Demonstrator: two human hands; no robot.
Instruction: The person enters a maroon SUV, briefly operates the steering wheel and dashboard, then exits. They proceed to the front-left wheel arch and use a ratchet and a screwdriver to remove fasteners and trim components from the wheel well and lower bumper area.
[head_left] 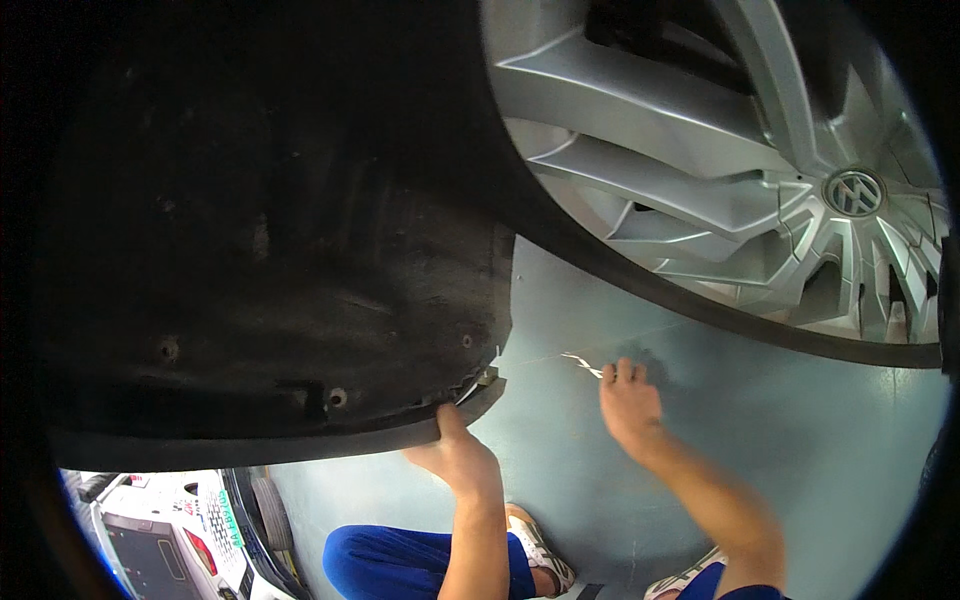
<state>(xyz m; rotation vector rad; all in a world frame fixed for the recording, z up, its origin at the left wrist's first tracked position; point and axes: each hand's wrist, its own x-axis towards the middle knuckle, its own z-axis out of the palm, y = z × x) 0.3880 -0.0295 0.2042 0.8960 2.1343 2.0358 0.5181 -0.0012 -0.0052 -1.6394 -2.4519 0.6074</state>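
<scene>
My left hand grips the lower rim of a black wheel arch liner, with the thumb on its inner side and the other fingers mostly hidden beneath. Beside that thumb, a thin white strip shows along the corner of the rim, near a small greyish clip-like piece. My right hand is off to the right, apart from the liner, its fingers closed on a thin, crinkled white strip that sticks out to the left. What the strip is made of cannot be made out.
A car wheel with silver spokes and a black tyre fills the upper right. Below lies a grey-green floor. My knee in blue trousers and a shoe are underneath. A white car stands at the lower left.
</scene>
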